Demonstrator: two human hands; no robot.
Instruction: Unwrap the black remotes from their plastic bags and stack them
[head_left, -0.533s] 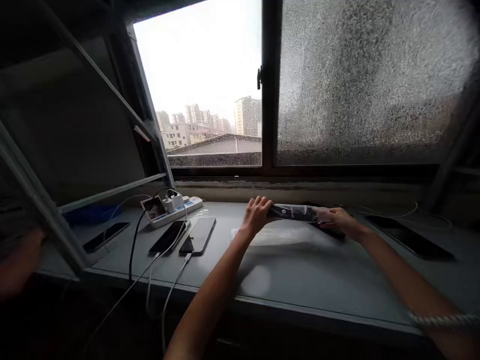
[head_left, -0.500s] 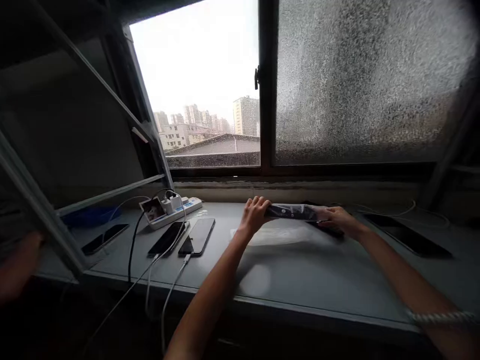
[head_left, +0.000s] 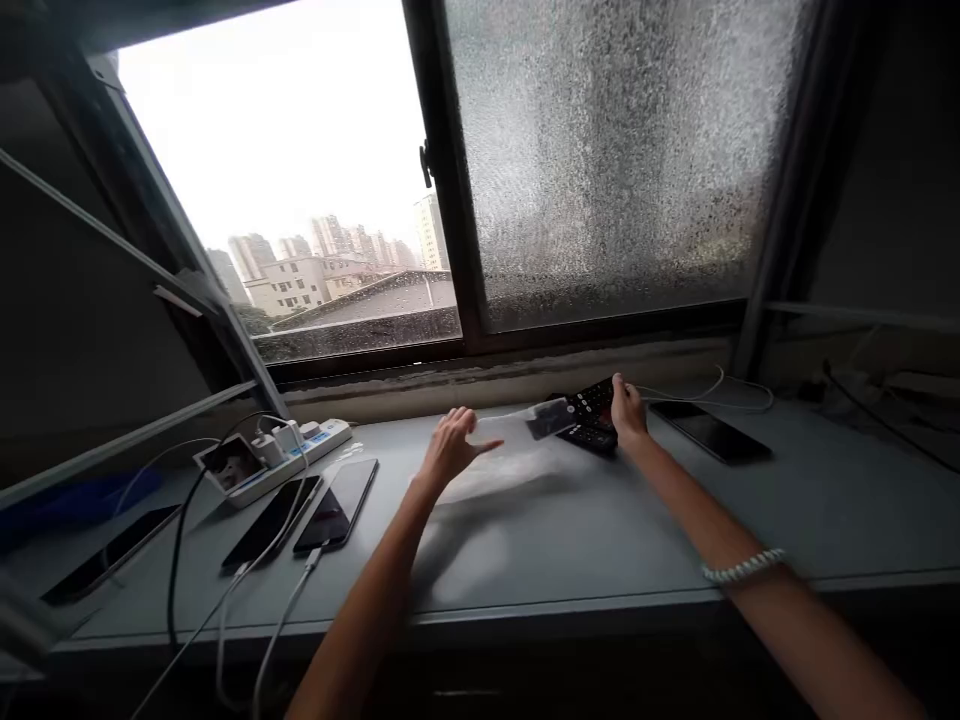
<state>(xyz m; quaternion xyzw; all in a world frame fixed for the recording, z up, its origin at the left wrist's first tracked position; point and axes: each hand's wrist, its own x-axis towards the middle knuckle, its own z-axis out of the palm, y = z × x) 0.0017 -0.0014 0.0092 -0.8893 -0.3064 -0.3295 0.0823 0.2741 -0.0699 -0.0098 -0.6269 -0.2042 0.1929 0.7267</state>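
My right hand [head_left: 627, 408] grips the far end of a black remote control [head_left: 592, 400], its buttons facing up. The remote's near end sits inside a clear plastic sleeve [head_left: 551, 418]. The sleeve stretches left to my left hand [head_left: 450, 445], whose fingers are curled over its edge, thumb pointing right across it. How firmly the left fingers press is hard to see. Another black remote [head_left: 591, 438] rests on the grey desk [head_left: 570, 550] just under the held one. Below the hands lies a blurred pale sheet of clear plastic [head_left: 499, 478].
On the left, two phones [head_left: 335, 508] [head_left: 271, 522] are plugged into white cables by a power strip [head_left: 292, 460]. Another phone [head_left: 112, 555] lies farther left. To the right is a dark phone [head_left: 709, 430] beside a white cable [head_left: 720, 385]. A window [head_left: 450, 200] stands behind.
The view has swung right. The remote's keys now face me, and its far end shows bare outside the sleeve. My hands have moved apart along it, and the left thumb now sticks out.
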